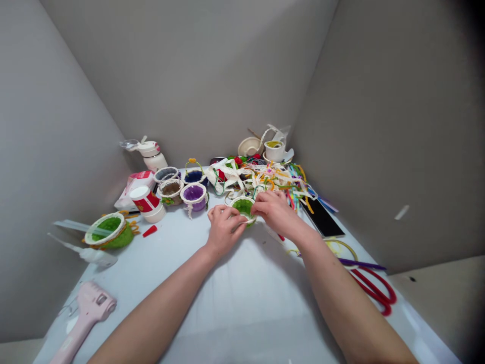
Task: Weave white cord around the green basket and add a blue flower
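Between my two hands a small green basket (pixel 242 205) with a white trim round its rim stands on the table. My left hand (pixel 224 226) is closed on the near left side of the rim, thumb and fingers pinching the white trim. On the right side, my right hand (pixel 276 210) has its fingers bent down and pressed together at the rim; what lies under its fingertips is partly hidden. Just behind the hands is a heap of white lace and coloured ribbons (pixel 265 177).
Left of my hands stand a purple basket (pixel 194 196), other small baskets, and a red-and-white cup (pixel 146 202). A larger green basket (pixel 117 235), a glue bottle (pixel 96 257) and a pink glue gun (pixel 89 308) lie farther left. To the right are a black phone (pixel 324 217) and red-handled scissors (pixel 375 288).
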The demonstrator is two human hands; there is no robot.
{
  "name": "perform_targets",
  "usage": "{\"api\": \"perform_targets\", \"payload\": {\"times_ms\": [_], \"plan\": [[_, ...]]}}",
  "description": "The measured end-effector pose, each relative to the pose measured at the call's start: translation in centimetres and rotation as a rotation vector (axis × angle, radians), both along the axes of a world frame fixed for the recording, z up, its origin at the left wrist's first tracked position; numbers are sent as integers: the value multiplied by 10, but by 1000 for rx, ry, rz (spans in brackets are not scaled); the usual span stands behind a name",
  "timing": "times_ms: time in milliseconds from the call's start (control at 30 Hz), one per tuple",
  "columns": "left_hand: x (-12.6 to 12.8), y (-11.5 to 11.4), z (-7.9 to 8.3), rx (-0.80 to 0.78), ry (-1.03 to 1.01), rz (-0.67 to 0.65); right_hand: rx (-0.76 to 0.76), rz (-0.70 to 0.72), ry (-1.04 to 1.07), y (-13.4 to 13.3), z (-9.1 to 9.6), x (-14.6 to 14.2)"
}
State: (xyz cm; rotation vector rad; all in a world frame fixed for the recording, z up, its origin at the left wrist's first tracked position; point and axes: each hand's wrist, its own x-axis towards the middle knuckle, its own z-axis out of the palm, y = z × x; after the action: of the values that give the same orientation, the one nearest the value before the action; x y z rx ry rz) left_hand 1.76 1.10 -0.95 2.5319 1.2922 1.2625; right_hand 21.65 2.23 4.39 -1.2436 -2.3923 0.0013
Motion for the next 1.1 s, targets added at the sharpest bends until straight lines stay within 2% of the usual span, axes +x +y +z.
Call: {"api": "perform_targets", "payload": {"times_ms": [400,1100], "plan": [[0,-1,3,-48,14,-6,-32,18,-8,0,0,-1],[-2,1,0,-33,24,-23,-35,34,-15,-2,2,-2]]}}
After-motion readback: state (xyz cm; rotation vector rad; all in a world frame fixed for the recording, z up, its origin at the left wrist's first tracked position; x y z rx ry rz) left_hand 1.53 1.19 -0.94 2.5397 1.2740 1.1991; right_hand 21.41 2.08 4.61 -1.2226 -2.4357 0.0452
